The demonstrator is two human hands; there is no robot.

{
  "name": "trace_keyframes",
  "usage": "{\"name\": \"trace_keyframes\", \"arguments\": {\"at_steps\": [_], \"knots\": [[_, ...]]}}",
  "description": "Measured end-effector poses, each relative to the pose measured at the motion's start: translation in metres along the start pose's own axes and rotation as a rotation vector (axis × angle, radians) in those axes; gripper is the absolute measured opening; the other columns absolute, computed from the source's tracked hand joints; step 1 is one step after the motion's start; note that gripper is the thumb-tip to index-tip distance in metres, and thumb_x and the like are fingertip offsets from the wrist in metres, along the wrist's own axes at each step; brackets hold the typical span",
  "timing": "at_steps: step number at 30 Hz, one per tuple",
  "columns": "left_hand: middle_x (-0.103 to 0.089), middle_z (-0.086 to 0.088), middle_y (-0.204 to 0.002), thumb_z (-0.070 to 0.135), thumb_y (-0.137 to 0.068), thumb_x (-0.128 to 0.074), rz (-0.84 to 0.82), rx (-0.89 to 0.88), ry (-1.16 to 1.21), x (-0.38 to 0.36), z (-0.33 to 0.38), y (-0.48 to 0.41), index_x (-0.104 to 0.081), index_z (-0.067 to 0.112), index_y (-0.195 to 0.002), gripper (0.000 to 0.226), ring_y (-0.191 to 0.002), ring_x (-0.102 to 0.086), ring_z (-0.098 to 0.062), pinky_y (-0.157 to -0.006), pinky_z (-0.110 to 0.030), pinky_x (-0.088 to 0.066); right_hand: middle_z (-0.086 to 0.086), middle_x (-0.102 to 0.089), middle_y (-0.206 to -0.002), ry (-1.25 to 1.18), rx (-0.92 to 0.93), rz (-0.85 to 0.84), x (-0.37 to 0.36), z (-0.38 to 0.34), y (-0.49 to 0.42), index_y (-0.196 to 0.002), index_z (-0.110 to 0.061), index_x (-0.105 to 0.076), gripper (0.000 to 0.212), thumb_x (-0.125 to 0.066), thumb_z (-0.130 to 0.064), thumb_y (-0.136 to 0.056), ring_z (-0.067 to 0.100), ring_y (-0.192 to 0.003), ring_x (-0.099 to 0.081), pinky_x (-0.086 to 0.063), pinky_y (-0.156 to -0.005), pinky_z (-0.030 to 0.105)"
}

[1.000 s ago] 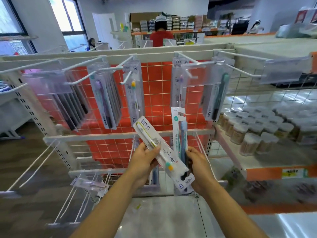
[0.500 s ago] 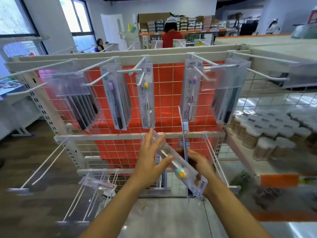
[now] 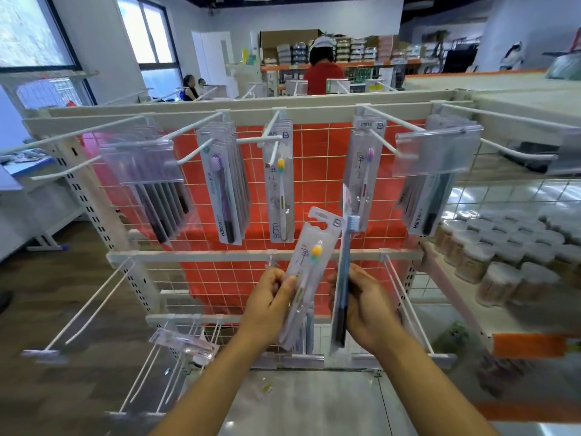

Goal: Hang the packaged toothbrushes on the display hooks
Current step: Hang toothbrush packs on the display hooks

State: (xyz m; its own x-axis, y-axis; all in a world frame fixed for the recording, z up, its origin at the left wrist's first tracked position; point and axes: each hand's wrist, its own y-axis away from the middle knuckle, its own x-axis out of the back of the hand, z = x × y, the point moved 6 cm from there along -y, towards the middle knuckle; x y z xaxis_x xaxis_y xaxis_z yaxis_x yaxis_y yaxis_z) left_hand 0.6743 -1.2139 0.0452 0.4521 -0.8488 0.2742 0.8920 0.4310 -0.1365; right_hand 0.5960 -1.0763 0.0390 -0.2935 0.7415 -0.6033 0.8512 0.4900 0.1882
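Top rail, far left: black packs (image 3: 157, 212) are hung behind a clear tag, then purple packs (image 3: 224, 190), then a hung yellow pack (image 3: 279, 187) on its own hook. Lower down, in front of the red grid (image 3: 320, 158), a yellow pack (image 3: 309, 265) is gripped by the left hand (image 3: 270, 297), fingers curled round its lower half, hang-hole end tipped up and a bit right. Just beside it, a blue pack (image 3: 344, 278) is held upright and edge-on, clamped low down in the right hand (image 3: 366, 306). Neither is hooked yet. Further right, a pink pack (image 3: 363, 171) and dark packs (image 3: 427, 202) are hung, and jars (image 3: 503, 256) are lined up on the shelf (image 3: 452, 295).
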Motion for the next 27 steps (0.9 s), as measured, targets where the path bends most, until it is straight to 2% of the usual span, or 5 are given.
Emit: {"name": "trace_keyframes", "arguments": {"at_steps": [3,9,15,23,27], "knots": [[-0.068,0.002,-0.083,0.029,-0.101,-0.045,0.041,0.079,0.15,0.0,-0.001,0.0,-0.054,0.016,-0.097,0.016,-0.073,-0.068,-0.007,-0.065,-0.025,-0.057,0.009,-0.072,-0.086,0.048,0.051,0.033,-0.003,0.002,0.0,-0.097,-0.008,-0.066,0.028,-0.04,-0.017,-0.103,0.019,-0.079,-0.069,-0.057,-0.067,0.031],[-0.073,-0.004,-0.096,0.02,-0.1,-0.046,0.103,0.107,0.343,0.008,0.002,-0.005,-0.055,0.017,-0.107,0.012,-0.088,-0.072,-0.018,-0.074,-0.033,-0.059,0.009,-0.069,-0.09,0.089,0.046,0.086,-0.004,0.007,-0.001,-0.094,-0.009,-0.064,0.023,-0.043,-0.015,-0.101,0.019,-0.085,-0.068,-0.054,-0.078,0.034],[-0.073,0.008,-0.091,0.015,-0.097,-0.048,0.094,-0.016,0.329,0.018,0.019,0.0,-0.056,0.016,-0.106,0.013,-0.085,-0.07,-0.009,-0.07,-0.022,-0.056,0.005,-0.07,-0.081,0.122,0.049,0.093,-0.007,0.005,-0.002,-0.097,-0.009,-0.065,0.025,-0.041,-0.015,-0.102,0.015,-0.081,-0.067,-0.052,-0.077,0.031],[-0.071,0.016,-0.092,0.02,-0.093,-0.05,0.202,-0.252,0.253,0.038,0.053,0.002,-0.056,0.023,-0.101,0.01,-0.087,-0.068,-0.004,-0.07,-0.016,-0.054,0.013,-0.065,-0.094,0.173,0.014,0.088,-0.011,0.014,-0.01,-0.098,-0.007,-0.064,0.024,-0.043,-0.017,-0.102,0.022,-0.09,-0.064,-0.053,-0.087,0.04],[-0.071,0.013,-0.09,0.019,-0.095,-0.05,0.246,-0.244,0.204,0.044,0.055,-0.005,-0.056,0.025,-0.101,0.009,-0.087,-0.069,-0.007,-0.074,-0.025,-0.059,0.012,-0.066,-0.094,0.192,0.003,0.089,-0.012,0.017,-0.01,-0.095,-0.009,-0.064,0.024,-0.045,-0.021,-0.101,0.022,-0.09,-0.067,-0.053,-0.09,0.043]]}}
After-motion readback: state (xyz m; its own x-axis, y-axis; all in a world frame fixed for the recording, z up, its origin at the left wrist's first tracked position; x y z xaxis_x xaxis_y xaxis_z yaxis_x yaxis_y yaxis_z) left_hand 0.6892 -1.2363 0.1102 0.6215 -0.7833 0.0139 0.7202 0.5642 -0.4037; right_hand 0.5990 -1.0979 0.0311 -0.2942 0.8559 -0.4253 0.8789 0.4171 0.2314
